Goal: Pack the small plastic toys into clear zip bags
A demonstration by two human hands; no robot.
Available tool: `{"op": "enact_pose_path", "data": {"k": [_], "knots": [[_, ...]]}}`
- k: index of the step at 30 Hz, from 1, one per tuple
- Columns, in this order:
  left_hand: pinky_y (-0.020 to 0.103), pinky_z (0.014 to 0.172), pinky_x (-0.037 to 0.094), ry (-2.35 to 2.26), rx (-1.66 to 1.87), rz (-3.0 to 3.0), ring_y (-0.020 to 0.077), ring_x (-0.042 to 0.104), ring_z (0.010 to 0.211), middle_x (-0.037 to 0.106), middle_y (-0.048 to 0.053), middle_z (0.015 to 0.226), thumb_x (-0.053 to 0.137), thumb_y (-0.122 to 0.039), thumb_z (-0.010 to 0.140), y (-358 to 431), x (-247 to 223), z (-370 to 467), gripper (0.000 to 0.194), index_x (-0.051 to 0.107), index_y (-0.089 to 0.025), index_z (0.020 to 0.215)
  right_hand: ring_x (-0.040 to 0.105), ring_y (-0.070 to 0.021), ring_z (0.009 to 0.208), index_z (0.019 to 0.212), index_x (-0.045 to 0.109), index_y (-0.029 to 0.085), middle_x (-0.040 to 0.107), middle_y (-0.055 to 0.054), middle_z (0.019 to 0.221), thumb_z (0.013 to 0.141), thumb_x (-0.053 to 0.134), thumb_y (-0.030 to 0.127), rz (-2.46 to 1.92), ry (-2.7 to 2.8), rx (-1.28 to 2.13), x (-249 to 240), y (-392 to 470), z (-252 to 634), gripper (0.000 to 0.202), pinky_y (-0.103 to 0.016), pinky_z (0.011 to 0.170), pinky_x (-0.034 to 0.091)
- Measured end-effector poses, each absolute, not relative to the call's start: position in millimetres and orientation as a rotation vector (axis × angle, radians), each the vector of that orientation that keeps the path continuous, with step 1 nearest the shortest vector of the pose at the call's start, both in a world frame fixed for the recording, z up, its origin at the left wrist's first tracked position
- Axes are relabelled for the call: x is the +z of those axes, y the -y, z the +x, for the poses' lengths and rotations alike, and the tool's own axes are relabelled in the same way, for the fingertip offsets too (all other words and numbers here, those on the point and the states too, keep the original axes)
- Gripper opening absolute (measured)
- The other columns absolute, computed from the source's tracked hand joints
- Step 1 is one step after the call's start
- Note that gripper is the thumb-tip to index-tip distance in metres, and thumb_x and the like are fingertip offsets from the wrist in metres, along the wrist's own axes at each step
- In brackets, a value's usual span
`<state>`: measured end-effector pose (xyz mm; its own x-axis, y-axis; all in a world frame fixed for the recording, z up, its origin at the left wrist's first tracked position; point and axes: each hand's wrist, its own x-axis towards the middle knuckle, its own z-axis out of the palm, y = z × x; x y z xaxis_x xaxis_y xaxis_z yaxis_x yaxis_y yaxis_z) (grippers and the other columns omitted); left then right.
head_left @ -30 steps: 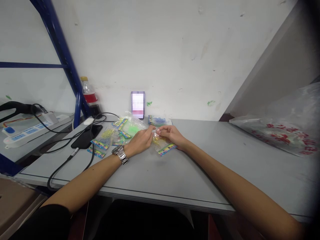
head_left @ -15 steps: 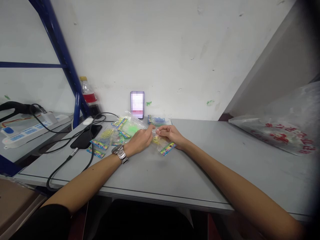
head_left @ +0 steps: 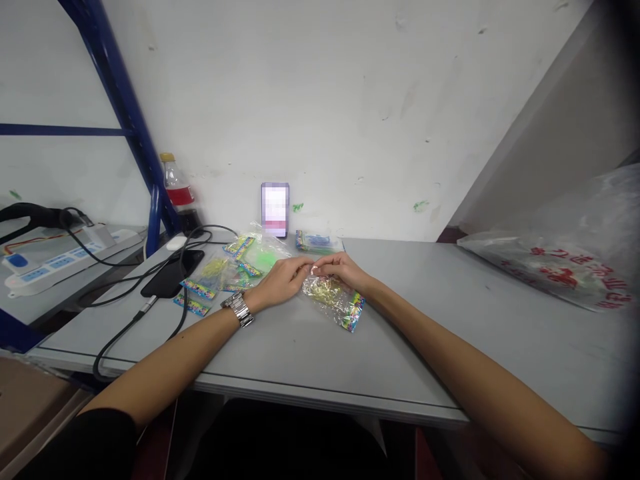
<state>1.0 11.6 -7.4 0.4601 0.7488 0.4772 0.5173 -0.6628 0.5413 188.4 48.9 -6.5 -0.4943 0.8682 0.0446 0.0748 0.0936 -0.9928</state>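
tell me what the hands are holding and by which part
Both the left hand and the right hand pinch the top edge of a small clear packet.

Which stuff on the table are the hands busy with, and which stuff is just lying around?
In hand:
- left hand and right hand, both pinching the top edge of the small clear plastic packet of yellow bits
- pile of similar little clear packets, close by

Just lying about:
- black phone with black cables
- red-labelled drink bottle
- white power strip
- big crinkly plastic bag
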Motion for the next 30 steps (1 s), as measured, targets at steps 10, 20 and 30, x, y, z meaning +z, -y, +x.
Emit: {"op": "enact_pose_path", "data": {"k": [10,20,30], "knots": [[0.026,0.068,0.045,-1.054,1.187,2.397,0.0143,0.058,0.076,0.066,0.003,0.083,0.049,-0.02,0.09,-16.5,-11.9,-0.3,0.015,0.064,-0.016,0.088,0.046,-0.0098,0.052,0.065,0.073,0.015,0.059,0.0,0.057,0.061,0.07,0.03,-0.949,1.69,1.466,-2.7,-45.5,186.5,0.016,-0.024,0.048,0.032],[0.027,0.071,0.046,-1.02,1.191,2.392,0.015,0.059,0.079,0.066,0.004,0.087,0.048,-0.021,0.091,-15.3,-11.1,0.0,0.016,0.064,-0.017,0.088,0.041,-0.0089,0.052,0.061,0.071,0.016,0.054,0.0,0.055,0.061,0.07,0.029,-0.909,1.719,1.523,-3.6,-50.3,188.5,0.013,-0.025,0.05,0.029],[0.029,0.072,0.044,-1.027,1.117,2.353,0.0161,0.055,0.079,0.06,0.004,0.085,0.045,-0.018,0.088,-17.2,-12.4,-0.6,0.009,0.054,-0.017,0.086,0.036,-0.008,0.05,0.066,0.068,0.015,0.048,0.002,0.056,0.067,0.069,0.032,-0.901,1.796,1.58,-0.4,-44.8,189.8,0.016,-0.026,0.049,0.023]]}}
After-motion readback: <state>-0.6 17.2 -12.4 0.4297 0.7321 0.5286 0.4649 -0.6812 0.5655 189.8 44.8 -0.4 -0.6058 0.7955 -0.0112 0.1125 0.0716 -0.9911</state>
